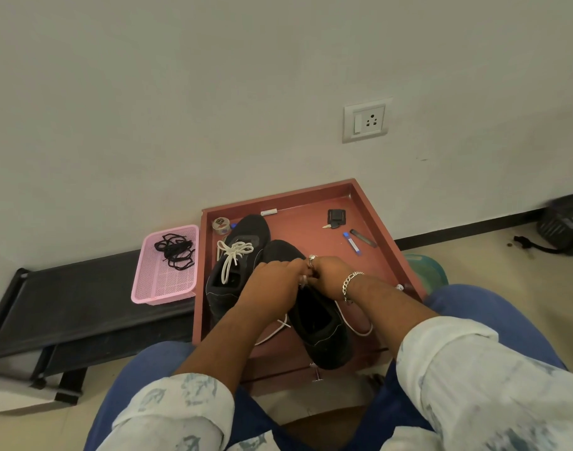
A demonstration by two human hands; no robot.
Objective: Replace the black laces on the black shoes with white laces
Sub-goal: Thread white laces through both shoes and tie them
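Two black shoes lie on a reddish-brown tray table (pixel 311 203). The left shoe (pixel 236 255) carries a white lace (pixel 234 255) tied in a bow. The right shoe (pixel 321 323) lies nearer me, and loose ends of its white lace (pixel 353 325) trail on both sides of it. My left hand (pixel 273 281) and my right hand (pixel 330 275) meet over its eyelets, and both pinch the white lace. The black laces (pixel 175 250) lie in a pink basket (pixel 163 289) left of the tray.
On the tray's far part lie a tape roll (pixel 221 225), a key with a black fob (pixel 335 219), a blue pen-like item (pixel 352 244) and a dark strip (pixel 363 238). A black rack (pixel 50 307) stands at the left. A wall socket (pixel 365 120) is above.
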